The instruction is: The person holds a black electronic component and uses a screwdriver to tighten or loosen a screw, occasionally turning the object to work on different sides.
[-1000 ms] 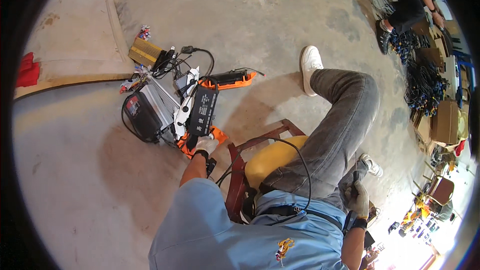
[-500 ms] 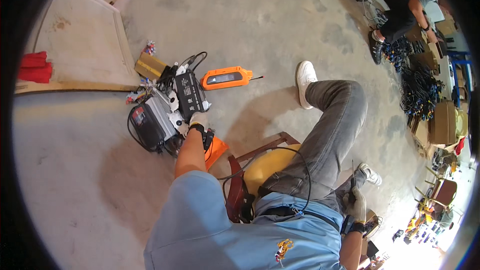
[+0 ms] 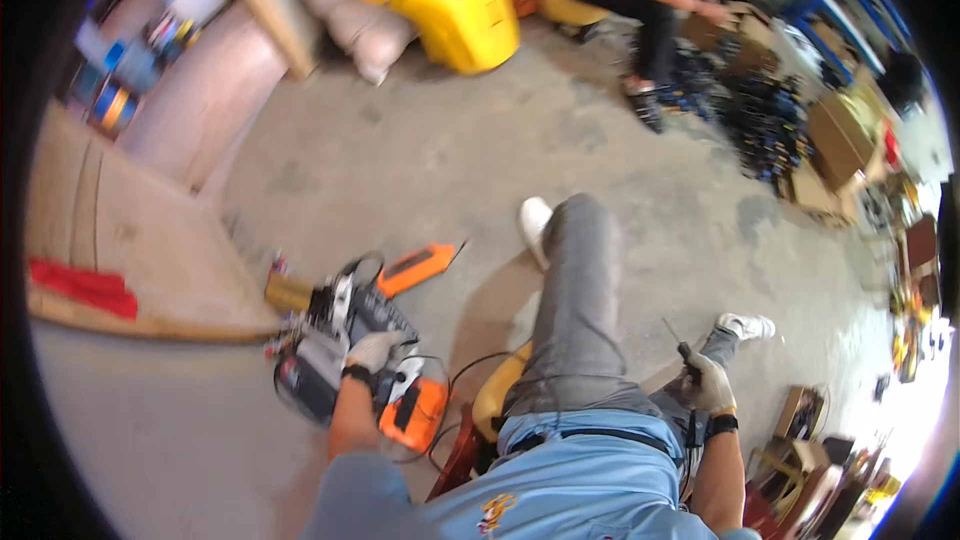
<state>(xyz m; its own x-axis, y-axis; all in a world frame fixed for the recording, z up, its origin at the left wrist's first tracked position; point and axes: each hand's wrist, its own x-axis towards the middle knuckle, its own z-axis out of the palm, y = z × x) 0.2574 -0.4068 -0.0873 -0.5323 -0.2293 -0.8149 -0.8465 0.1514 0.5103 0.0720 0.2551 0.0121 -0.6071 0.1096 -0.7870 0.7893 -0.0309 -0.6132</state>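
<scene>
My left hand (image 3: 375, 350), in a pale glove, grips the near end of a black lettered box (image 3: 380, 312) among a pile of devices and cables. Beside it lie a silver-and-black unit (image 3: 310, 375), an orange case (image 3: 415, 418) and a gold metal housing (image 3: 288, 290). An orange device with a dark screen (image 3: 415, 267) sits just beyond. At my right, my gloved right hand (image 3: 710, 380) is closed round a black-handled tool (image 3: 688, 355) with a thin shaft, near my leg.
A yellow seat (image 3: 492, 388) is under me. A wooden board (image 3: 150, 230) borders the left. Yellow plastic items (image 3: 470, 30) lie ahead. Another person (image 3: 655, 50) sits beside cable bundles (image 3: 760, 125) and cardboard boxes (image 3: 838, 135); shelving stands at upper right.
The view has swung upward, showing more of the far room. My left hand stays on the black box. The orange screen device now shows its top. The other person remains by the cables.
</scene>
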